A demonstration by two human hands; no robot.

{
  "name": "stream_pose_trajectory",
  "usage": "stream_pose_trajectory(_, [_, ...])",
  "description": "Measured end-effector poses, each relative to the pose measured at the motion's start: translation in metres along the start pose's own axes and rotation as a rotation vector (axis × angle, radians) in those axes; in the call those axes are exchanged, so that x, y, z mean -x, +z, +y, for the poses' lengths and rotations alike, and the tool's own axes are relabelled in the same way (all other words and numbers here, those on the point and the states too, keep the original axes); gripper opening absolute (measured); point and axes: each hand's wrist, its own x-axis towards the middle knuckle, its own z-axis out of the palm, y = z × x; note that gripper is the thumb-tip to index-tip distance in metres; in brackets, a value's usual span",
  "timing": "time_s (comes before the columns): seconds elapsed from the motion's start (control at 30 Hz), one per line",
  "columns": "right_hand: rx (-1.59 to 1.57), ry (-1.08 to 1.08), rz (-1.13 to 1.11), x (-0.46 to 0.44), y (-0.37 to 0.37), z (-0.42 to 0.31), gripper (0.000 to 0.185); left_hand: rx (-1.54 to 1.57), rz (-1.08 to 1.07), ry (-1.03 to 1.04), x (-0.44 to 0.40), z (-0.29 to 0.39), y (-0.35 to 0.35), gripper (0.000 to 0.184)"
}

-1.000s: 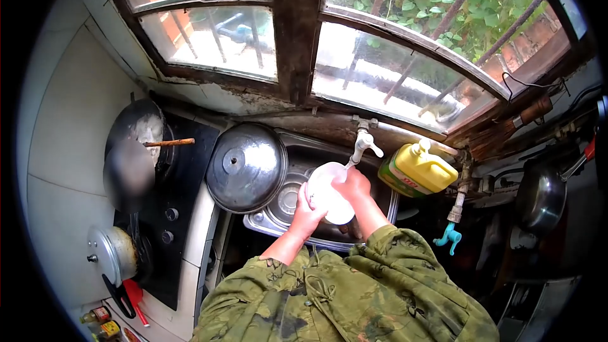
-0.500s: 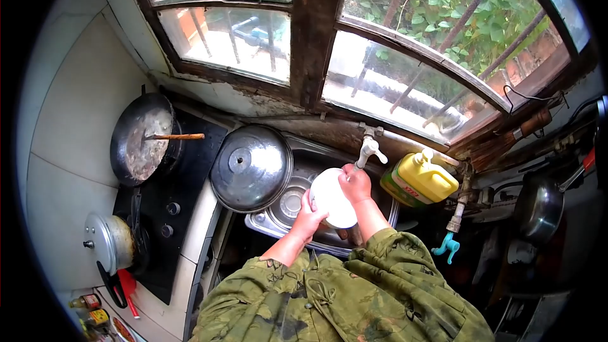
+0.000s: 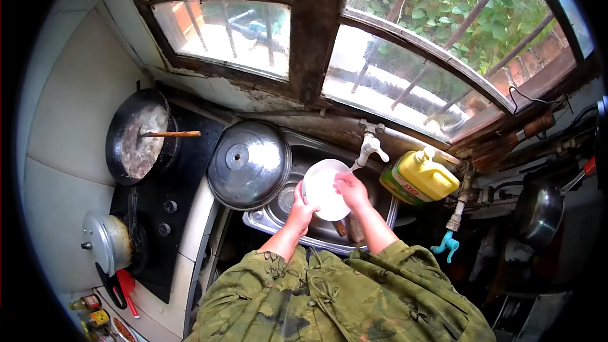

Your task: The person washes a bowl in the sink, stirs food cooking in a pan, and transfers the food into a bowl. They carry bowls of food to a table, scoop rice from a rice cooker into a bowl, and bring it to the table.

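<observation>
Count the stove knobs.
2: one round silver knob and, just below it in the picture, a second round silver knob, both near the right edge of the flat black stovetop.

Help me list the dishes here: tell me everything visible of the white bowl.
The white bowl is round and plain, with a thin rim; glare hides whether it is ceramic or plastic. It is held over the metal sink, near the tap, open side apparently up. The left hand grips its left edge; the right hand is at its right side. Any contents are unclear.
</observation>
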Motion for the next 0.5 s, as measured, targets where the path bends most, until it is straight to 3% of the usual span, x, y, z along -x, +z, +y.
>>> stream_pose_trajectory(0.07, [-0.321, 0.042, 0.047, -0.013, 0.013, 0.0, 0.015, -0.031, -0.02, 0.052, -0.004, -0.008, 0.006, 0.092])
stream_pose_trajectory(0.1, [-0.325, 0.046, 0.052, -0.015, 0.021, -0.001, 0.015, 0.05, -0.081, 0.021, -0.004, -0.007, 0.01, 0.091])
stream_pose_trajectory(0.17, [-0.913, 0.315, -0.263, -0.013, 0.036, -0.008, 0.013, 0.164, -0.149, -0.031, -0.006, -0.009, 0.009, 0.084])
stream_pose_trajectory(0.27, [-0.532, 0.462, -0.545, -0.01, 0.047, -0.001, 0.013, 0.22, -0.092, -0.124, -0.018, -0.003, 0.001, 0.076])
stream_pose_trajectory(0.33, [-0.259, 0.551, -0.669, -0.009, 0.023, -0.016, 0.018, 0.221, -0.061, -0.096, -0.022, -0.009, -0.003, 0.056])
stream_pose_trajectory(0.4, [1.171, -0.21, -0.462, -0.01, 0.006, -0.017, 0.024, 0.217, -0.053, -0.095, -0.023, -0.019, -0.008, 0.052])
stream_pose_trajectory(0.43, [1.03, -0.259, -0.148, -0.011, 0.007, -0.008, 0.025, 0.22, -0.053, -0.099, -0.027, -0.031, -0.009, 0.052])
stream_pose_trajectory(0.5, [0.969, -0.284, -0.172, -0.027, 0.018, 0.009, 0.023, 0.303, -0.058, -0.155, -0.038, -0.053, -0.01, 0.05])
